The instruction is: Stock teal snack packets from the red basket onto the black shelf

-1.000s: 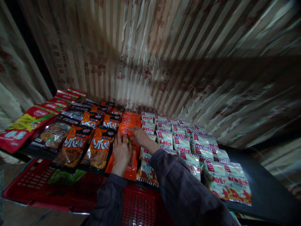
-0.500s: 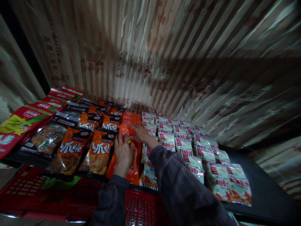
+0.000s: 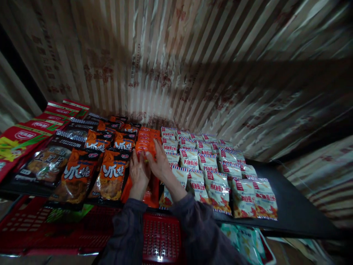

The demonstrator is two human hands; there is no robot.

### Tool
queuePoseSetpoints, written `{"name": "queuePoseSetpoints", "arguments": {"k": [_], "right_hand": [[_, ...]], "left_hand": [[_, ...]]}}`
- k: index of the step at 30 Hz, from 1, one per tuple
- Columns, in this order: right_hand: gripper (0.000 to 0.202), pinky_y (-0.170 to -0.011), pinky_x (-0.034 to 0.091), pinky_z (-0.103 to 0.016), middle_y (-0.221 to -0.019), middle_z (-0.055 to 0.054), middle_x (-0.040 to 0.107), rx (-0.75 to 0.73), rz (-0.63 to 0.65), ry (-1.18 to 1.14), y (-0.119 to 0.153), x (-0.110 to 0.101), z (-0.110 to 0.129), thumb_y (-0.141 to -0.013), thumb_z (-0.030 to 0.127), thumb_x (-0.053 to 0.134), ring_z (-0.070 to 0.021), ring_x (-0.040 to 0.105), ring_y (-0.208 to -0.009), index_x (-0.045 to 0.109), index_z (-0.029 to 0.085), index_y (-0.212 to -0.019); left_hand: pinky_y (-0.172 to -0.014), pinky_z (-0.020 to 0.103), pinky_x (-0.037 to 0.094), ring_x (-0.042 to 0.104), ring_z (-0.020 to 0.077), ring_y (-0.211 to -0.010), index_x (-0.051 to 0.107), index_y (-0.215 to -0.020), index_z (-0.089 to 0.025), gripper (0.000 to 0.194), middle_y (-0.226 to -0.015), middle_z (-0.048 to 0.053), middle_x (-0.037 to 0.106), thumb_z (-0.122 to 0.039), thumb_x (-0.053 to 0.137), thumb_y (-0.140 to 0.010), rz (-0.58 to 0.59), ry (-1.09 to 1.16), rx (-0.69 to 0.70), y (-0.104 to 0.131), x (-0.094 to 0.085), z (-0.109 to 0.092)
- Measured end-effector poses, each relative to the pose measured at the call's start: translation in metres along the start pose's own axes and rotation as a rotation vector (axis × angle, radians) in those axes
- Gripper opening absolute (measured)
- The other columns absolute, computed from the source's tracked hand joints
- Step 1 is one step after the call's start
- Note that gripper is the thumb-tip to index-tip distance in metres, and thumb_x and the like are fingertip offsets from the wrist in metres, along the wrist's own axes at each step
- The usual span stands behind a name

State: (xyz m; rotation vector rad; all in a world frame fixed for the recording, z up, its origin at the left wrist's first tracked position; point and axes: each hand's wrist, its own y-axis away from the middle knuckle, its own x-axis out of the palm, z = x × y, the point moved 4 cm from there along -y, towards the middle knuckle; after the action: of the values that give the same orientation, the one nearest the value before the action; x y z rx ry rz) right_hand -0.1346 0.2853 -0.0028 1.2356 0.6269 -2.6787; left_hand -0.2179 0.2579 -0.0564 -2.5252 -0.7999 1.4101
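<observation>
A column of overlapping orange snack bags (image 3: 148, 135) lies on the black shelf (image 3: 286, 198), between black-and-orange snack bags (image 3: 111, 175) on the left and white snack bags (image 3: 193, 162) on the right. My left hand (image 3: 138, 176) rests on the front orange bag, back of the hand up and fingers stretched away from me. Beside it, my right hand (image 3: 161, 164) is spread along the right side of the same column, fingers extended, thumb towards the left hand. Both hands cover most of the front orange bag.
Brown snack bags with checkered tops (image 3: 52, 158) and red bags (image 3: 24, 138) fill the shelf's left end. Striped, creased sheeting (image 3: 165, 55) hangs behind. Below the shelf's front edge are a red basket (image 3: 162, 239) and a container with green-white packs (image 3: 245, 243).
My right hand has drawn back from across the orange bags to their right side, its forearm swinging nearer to me. The left hand stays on the bags. The view has shifted slightly right.
</observation>
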Motion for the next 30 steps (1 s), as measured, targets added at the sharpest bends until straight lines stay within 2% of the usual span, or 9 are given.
{"name": "queuePoseSetpoints", "arguments": {"k": [2, 4, 6, 9, 13, 17, 20, 25, 30], "right_hand": [[0.061, -0.111, 0.027, -0.050, -0.149, -0.016, 0.029, 0.095, -0.093, -0.066, 0.036, 0.009, 0.005, -0.090, 0.037, 0.041, -0.0267, 0.019, -0.141, 0.023, 0.015, -0.145], [0.064, -0.108, 0.029, -0.054, -0.149, -0.020, 0.026, 0.206, -0.068, -0.034, 0.061, 0.023, 0.006, -0.088, 0.040, 0.045, -0.0316, 0.015, -0.141, 0.028, 0.011, -0.142], [0.066, -0.107, 0.030, -0.055, -0.149, -0.023, 0.024, 0.299, -0.052, -0.015, 0.072, 0.032, 0.004, -0.087, 0.041, 0.045, -0.0338, 0.015, -0.140, 0.028, 0.008, -0.142], [0.064, -0.106, 0.030, -0.057, -0.149, -0.023, 0.022, 0.339, -0.106, -0.004, 0.067, 0.033, 0.001, -0.088, 0.041, 0.042, -0.0345, 0.016, -0.140, 0.027, 0.008, -0.142], [0.061, -0.104, 0.031, -0.058, -0.147, -0.023, 0.027, 0.356, -0.110, 0.002, 0.055, 0.031, -0.001, -0.089, 0.040, 0.040, -0.0350, 0.021, -0.139, 0.030, 0.010, -0.141], [0.060, -0.103, 0.031, -0.060, -0.147, -0.021, 0.028, 0.389, -0.168, -0.071, 0.054, 0.036, -0.002, -0.088, 0.044, 0.042, -0.0369, 0.026, -0.136, 0.035, 0.015, -0.139], [0.058, -0.103, 0.029, -0.062, -0.147, -0.019, 0.030, 0.392, -0.207, -0.117, 0.053, 0.040, -0.004, -0.087, 0.046, 0.044, -0.0374, 0.027, -0.136, 0.038, 0.018, -0.138], [0.059, -0.105, 0.028, -0.059, -0.145, -0.021, 0.033, 0.380, -0.149, -0.078, 0.048, 0.038, -0.006, -0.087, 0.042, 0.043, -0.0351, 0.025, -0.137, 0.037, 0.012, -0.137], [0.061, -0.106, 0.032, -0.052, -0.147, -0.022, 0.027, 0.448, -0.105, -0.058, 0.041, 0.032, -0.006, -0.087, 0.041, 0.043, -0.0355, 0.030, -0.135, 0.035, 0.010, -0.139]], "left_hand": [[-0.098, 0.043, 0.042, 0.048, 0.0313, -0.122, 0.049, -0.129, -0.012, 0.045, -0.145, 0.020, 0.035, -0.020, 0.045, -0.084, 0.036, -0.009, -0.011, -0.002, 0.002, 0.002], [-0.097, 0.044, 0.043, 0.048, 0.0327, -0.122, 0.048, -0.129, -0.011, 0.046, -0.146, 0.022, 0.032, -0.022, 0.047, -0.085, 0.070, -0.019, -0.020, -0.004, 0.004, 0.004], [-0.098, 0.045, 0.042, 0.046, 0.0349, -0.124, 0.047, -0.130, -0.010, 0.049, -0.147, 0.024, 0.029, -0.028, 0.051, -0.084, 0.089, -0.016, -0.011, -0.005, 0.004, 0.006], [-0.100, 0.045, 0.039, 0.042, 0.0354, -0.127, 0.047, -0.130, -0.010, 0.051, -0.147, 0.024, 0.027, -0.033, 0.050, -0.085, 0.094, 0.001, 0.018, -0.004, 0.004, 0.006], [-0.100, 0.045, 0.039, 0.043, 0.0338, -0.126, 0.050, -0.128, -0.012, 0.045, -0.146, 0.022, 0.030, -0.029, 0.047, -0.086, 0.075, -0.004, 0.014, -0.003, 0.007, 0.010], [-0.100, 0.046, 0.039, 0.045, 0.0327, -0.124, 0.052, -0.126, -0.015, 0.045, -0.145, 0.019, 0.035, -0.034, 0.049, -0.085, 0.048, 0.038, 0.019, -0.004, 0.012, 0.015], [-0.101, 0.045, 0.039, 0.046, 0.0317, -0.124, 0.052, -0.127, -0.016, 0.044, -0.144, 0.017, 0.036, -0.031, 0.048, -0.085, 0.054, 0.070, 0.006, -0.004, 0.014, 0.018], [-0.104, 0.042, 0.037, 0.043, 0.0319, -0.127, 0.052, -0.126, -0.013, 0.048, -0.145, 0.019, 0.035, -0.035, 0.052, -0.084, 0.077, 0.097, -0.032, -0.004, 0.008, 0.017], [-0.105, 0.043, 0.035, 0.037, 0.0341, -0.131, 0.049, -0.128, -0.007, 0.053, -0.145, 0.023, 0.032, -0.036, 0.051, -0.084, 0.076, 0.109, -0.030, -0.006, 0.007, 0.015]]}}
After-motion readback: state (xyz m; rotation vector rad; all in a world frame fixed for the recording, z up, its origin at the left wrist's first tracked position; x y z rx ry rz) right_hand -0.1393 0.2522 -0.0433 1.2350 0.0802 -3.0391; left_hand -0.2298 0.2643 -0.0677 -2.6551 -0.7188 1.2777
